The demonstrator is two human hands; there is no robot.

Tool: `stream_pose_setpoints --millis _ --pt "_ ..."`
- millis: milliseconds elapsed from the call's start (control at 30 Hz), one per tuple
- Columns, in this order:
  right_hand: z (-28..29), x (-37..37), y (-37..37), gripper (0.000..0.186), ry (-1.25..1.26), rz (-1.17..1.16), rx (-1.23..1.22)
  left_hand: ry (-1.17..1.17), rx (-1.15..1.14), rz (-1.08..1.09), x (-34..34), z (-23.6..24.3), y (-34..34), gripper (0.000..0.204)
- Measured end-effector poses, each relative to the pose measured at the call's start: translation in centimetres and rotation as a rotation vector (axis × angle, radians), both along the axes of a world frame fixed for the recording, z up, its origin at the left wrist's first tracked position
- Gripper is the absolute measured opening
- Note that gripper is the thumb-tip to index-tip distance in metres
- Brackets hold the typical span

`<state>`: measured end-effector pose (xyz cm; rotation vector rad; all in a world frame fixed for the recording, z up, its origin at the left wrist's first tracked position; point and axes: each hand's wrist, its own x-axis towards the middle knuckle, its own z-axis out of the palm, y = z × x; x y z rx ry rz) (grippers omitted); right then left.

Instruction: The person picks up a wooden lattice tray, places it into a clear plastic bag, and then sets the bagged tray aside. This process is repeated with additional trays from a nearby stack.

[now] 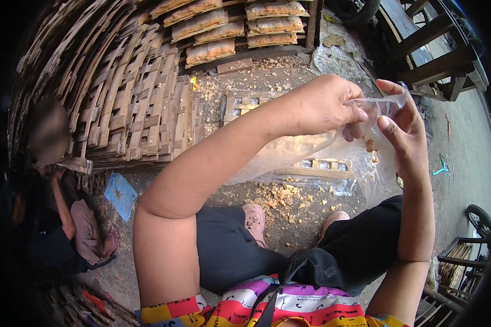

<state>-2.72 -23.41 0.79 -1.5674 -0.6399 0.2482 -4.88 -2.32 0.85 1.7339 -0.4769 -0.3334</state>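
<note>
A clear, crumpled plastic bag (384, 163) hangs between my two hands, with small brown bits clinging to it. My left hand (330, 106) is closed, its thumb and fingers pinching the bag's upper edge. On the other side my right hand (406, 122) holds the same edge, thumb towards me and fingers behind the film. Beneath the bag a woven bamboo tray (311, 171) lies on the ground, partly seen through the plastic. Its middle is hidden by the bag and my left forearm.
Tall stacks of woven bamboo trays (128, 92) stand at the left. Racked slabs of pale orange food (210, 52) are at the back. Crumbs (283, 201) litter the ground by my shoes. Another person (65, 218) sits at the left, near a blue sheet (120, 195). A wooden frame (436, 43) stands at the far right.
</note>
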Motion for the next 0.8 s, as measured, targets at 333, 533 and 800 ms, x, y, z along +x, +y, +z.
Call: stream_pose_setpoints --millis 333,533,800 --pt "-0.9 0.5 -0.3 0.044 0.098 0.027 -0.285 0.040 0.070 0.008 0.1 0.6 -0.7 0.055" --pt "-0.9 3.1 -3.4 0.037 -0.037 0.254 -0.895 0.063 0.004 0.176 -0.2 3.0 0.7 0.063" --pt "-0.7 2.5 -2.2 0.028 0.054 0.166 -0.392 -0.009 0.047 0.093 -0.1 3.5 1.2 0.065"
